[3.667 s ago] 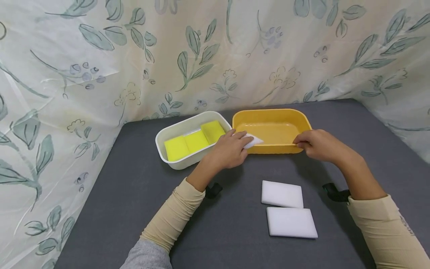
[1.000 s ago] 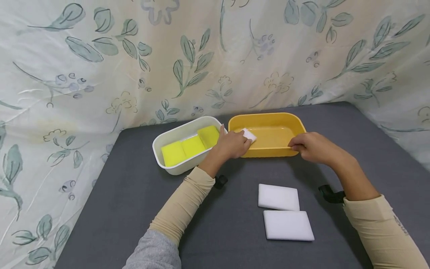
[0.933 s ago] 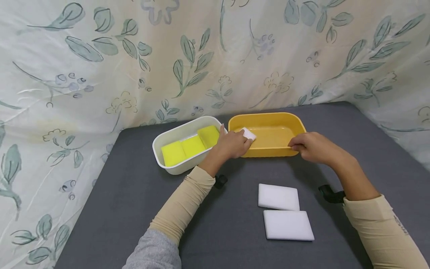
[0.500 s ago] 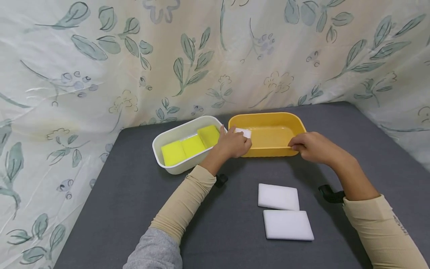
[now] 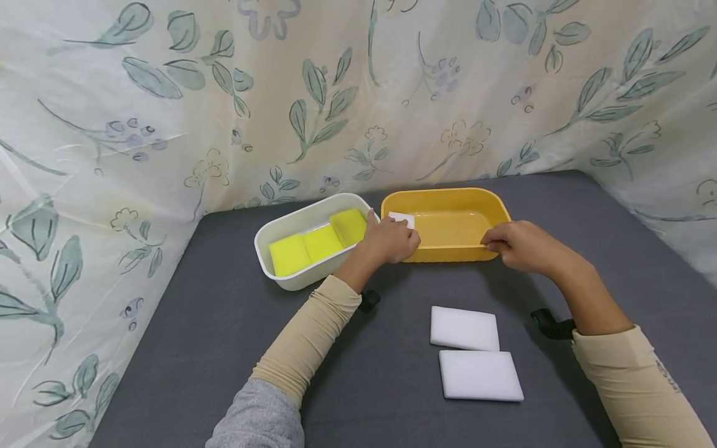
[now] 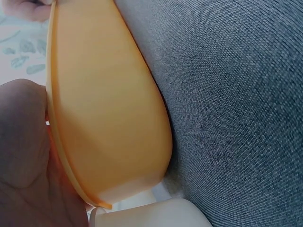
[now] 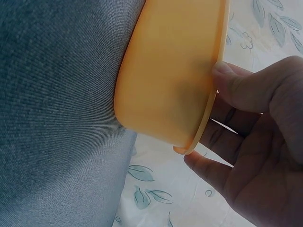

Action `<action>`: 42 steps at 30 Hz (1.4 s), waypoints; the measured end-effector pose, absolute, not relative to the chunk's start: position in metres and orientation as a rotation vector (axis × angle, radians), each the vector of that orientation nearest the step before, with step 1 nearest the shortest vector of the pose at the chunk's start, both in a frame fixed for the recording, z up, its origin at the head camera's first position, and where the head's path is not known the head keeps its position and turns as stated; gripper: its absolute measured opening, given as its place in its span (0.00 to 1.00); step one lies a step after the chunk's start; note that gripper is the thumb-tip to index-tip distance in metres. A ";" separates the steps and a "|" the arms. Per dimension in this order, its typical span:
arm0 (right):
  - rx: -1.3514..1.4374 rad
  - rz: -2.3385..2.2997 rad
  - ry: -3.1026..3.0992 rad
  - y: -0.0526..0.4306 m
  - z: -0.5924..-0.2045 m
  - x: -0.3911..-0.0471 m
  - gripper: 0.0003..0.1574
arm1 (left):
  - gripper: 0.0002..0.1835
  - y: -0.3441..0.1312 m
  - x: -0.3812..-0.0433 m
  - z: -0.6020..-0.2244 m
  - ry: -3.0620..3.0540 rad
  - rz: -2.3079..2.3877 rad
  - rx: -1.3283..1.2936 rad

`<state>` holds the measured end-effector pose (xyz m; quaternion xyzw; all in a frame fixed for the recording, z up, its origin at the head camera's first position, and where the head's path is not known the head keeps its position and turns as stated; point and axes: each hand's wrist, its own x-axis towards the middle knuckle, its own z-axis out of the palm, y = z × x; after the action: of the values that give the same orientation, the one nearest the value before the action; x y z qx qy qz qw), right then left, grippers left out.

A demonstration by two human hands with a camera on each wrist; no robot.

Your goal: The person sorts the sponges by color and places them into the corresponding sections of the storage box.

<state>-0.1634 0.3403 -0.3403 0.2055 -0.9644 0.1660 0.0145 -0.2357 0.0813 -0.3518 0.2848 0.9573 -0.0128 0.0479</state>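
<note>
In the head view, a yellow plastic tub (image 5: pixel 448 254) stands at the back of the table. My left hand (image 5: pixel 390 241) reaches over its front rim at the left end and holds a white sponge (image 5: pixel 402 219), mostly covered by the fingers. The left wrist view shows the palm of my left hand (image 6: pixel 23 151) against the tub's rim, its fingertips hidden inside. My right hand (image 5: pixel 521 246) pinches the front rim near the right corner. In the right wrist view, the thumb of my right hand (image 7: pixel 258 113) lies on the outer wall, with fingers behind the rim.
A white tub (image 5: pixel 297 281) touches or nearly touches the yellow one on the left. Inside it lie yellow sponges (image 5: pixel 322 243) in a row. Two more white sponges, a farther one (image 5: pixel 465 328) and a nearer one (image 5: pixel 482 375), lie on the dark tablecloth (image 5: pixel 235 348).
The white sponge under my left hand has shifted left and turned flatter against the tub's left end. My right hand has kept its hold on the rim throughout.
</note>
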 end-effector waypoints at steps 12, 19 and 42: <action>0.640 0.523 -3.015 0.339 -0.340 -0.166 0.09 | 0.29 0.079 -0.238 -0.357 2.929 -0.004 0.852; 0.637 0.520 -3.021 0.338 -0.340 -0.165 0.09 | 0.26 0.075 -0.229 -0.361 2.992 0.110 0.923; 0.658 0.512 -2.978 0.341 -0.343 -0.164 0.09 | 0.18 0.091 -0.153 -0.372 2.318 0.285 1.705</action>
<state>-0.1641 0.3412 -0.3428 0.2127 -0.9627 0.1655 0.0244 -0.1526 0.0911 -0.3717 0.5850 0.7954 0.0977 0.1245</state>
